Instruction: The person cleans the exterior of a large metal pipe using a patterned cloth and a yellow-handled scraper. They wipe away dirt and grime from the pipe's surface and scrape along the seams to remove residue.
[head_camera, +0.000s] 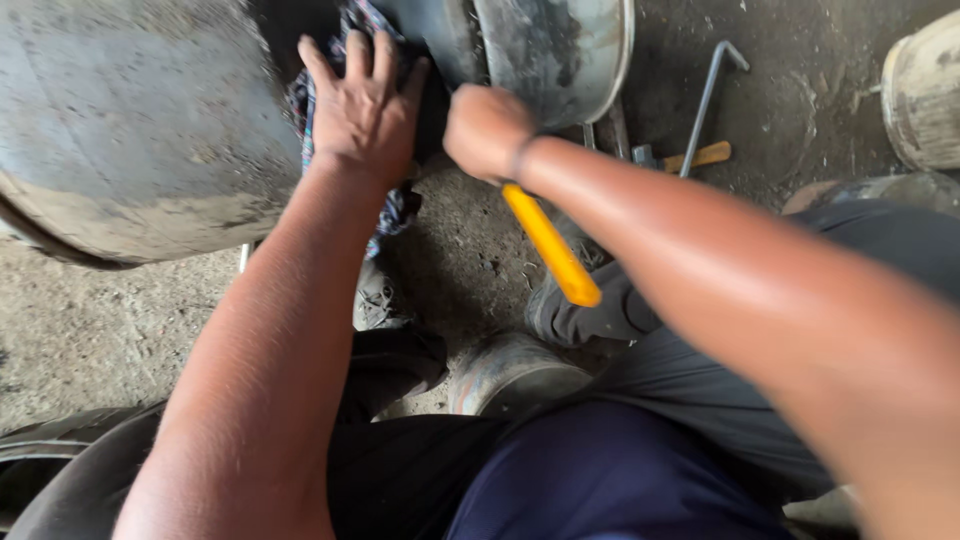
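Your left hand (362, 105): spread flat on soft, limp checked rag (330, 60) | your right hand (487, 130): fisted round stiff yellow-handled tool (550, 243), beside grey drum (130, 120)

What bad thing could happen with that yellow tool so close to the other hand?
The right hand grips a yellow-handled tool right beside the left hand, which presses a checked cloth on the grey metal drum. A slip might hit those fingers, or the cloth might slide.

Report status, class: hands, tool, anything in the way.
Left hand flat on checked rag. Right hand gripping yellow-handled tool. Tool tip hidden. Hammer lies clear, on ground.
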